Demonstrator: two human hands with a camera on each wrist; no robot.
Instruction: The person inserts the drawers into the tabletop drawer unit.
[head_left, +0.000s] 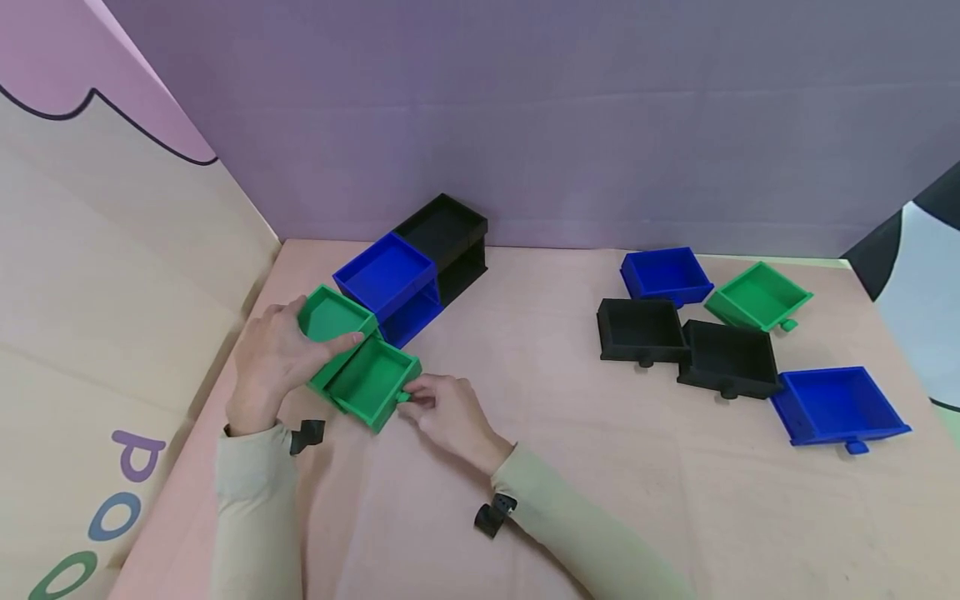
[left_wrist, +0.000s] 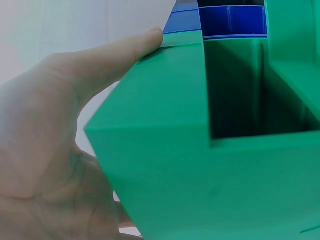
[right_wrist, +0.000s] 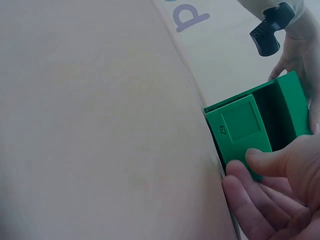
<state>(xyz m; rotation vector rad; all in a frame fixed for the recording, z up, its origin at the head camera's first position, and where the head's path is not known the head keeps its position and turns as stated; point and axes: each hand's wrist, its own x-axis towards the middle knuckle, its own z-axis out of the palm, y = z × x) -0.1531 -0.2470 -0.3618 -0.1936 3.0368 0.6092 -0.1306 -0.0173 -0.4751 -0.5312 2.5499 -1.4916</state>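
Note:
A green drawer (head_left: 372, 377) sits partly inside a green open-fronted box (head_left: 332, 313), its front end sticking out toward the right. My right hand (head_left: 456, 417) pinches the small knob at the drawer's front between thumb and fingers. In the right wrist view the drawer's face (right_wrist: 241, 120) bears a number. My left hand (head_left: 272, 360) grips the green box from the left, thumb along its near top edge and fingers at the far side. Right behind it stand a blue box (head_left: 386, 268) and a black box (head_left: 442, 223), both with open fronts, lined up in a slanted row.
On the right lie several loose drawers: a blue one (head_left: 667, 273) at the back, a green one (head_left: 759, 296), two black ones (head_left: 641, 329) side by side, and another blue one (head_left: 840, 404) nearer the front. A printed wall panel (head_left: 135, 292) borders the table's left edge.

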